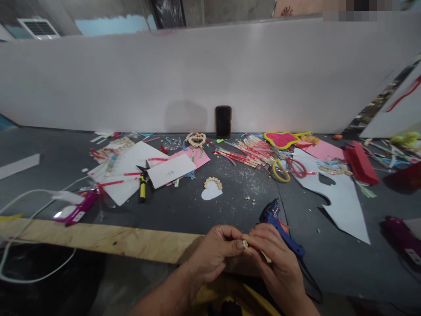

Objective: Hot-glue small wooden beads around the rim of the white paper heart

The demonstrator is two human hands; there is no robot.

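Observation:
Close to the table's front edge, my left hand and my right hand meet fingertip to fingertip. Between them they pinch a small beige piece, too small to name surely. Beyond them lies a white paper heart, its upper edge lined with similar beige pieces. A few loose beige bits lie to the right of the heart. Just past my right hand, a blue glue gun rests on the table, its cord running toward the front edge.
Scissors, bundled red-and-beige sticks and a cut white sheet lie to the right. Yellow-handled pliers and a white card are on the left. A phone leans against the white partition.

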